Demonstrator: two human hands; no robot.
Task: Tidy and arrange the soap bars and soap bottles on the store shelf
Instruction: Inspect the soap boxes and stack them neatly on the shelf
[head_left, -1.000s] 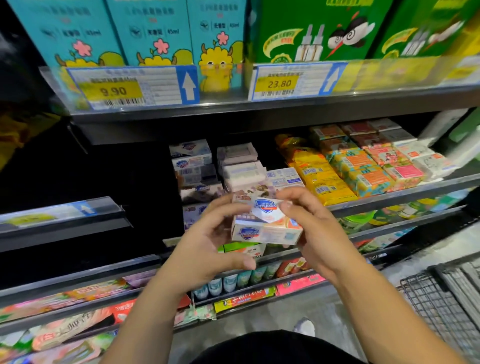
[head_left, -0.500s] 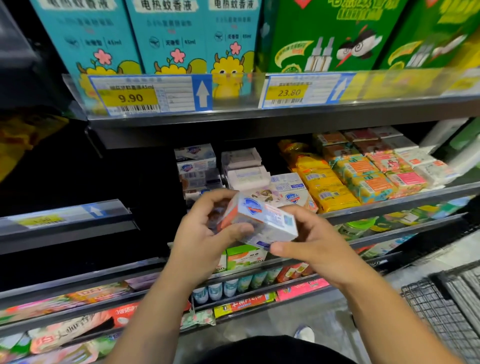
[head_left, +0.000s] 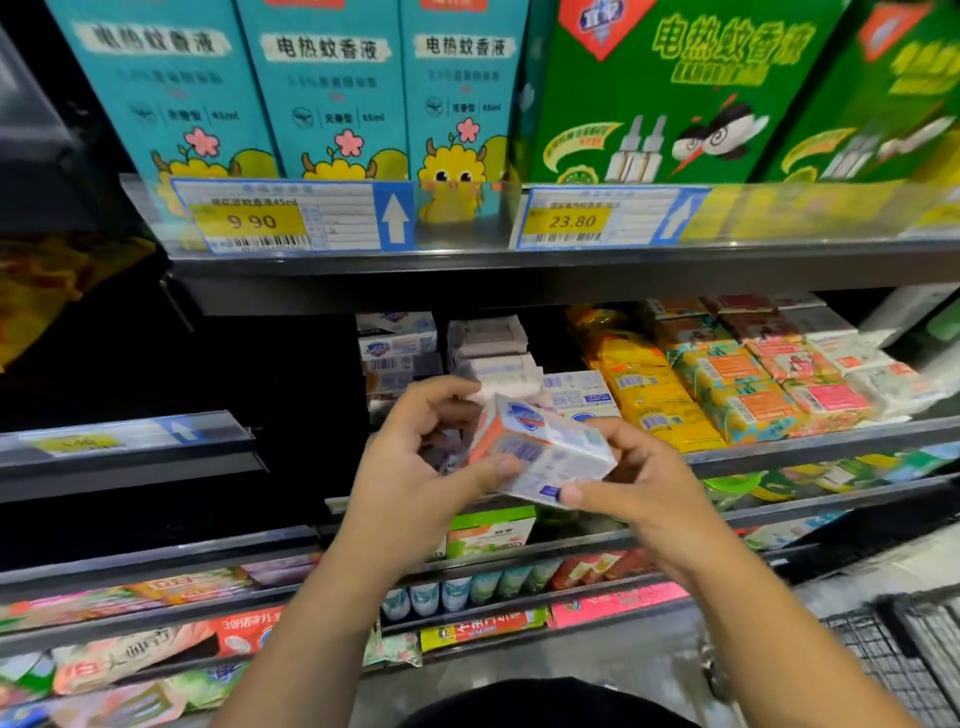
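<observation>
So, the tilted soap bar box (head_left: 545, 452) sits mid-air just in front of the shelf (head_left: 810, 447), pinched by left hand (head_left: 410, 467) and right hand (head_left: 644, 483) at opposite ends; probably light, stiff cardboard, slightly slick, best gripped across flat faces.

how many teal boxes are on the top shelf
3 teal boxes stand side by side on the top shelf: left, middle, and right, beside the green boxes. Others may be hidden behind them.

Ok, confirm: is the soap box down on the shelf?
No, the left hand and right hand hold the soap box before the shelf.
</observation>
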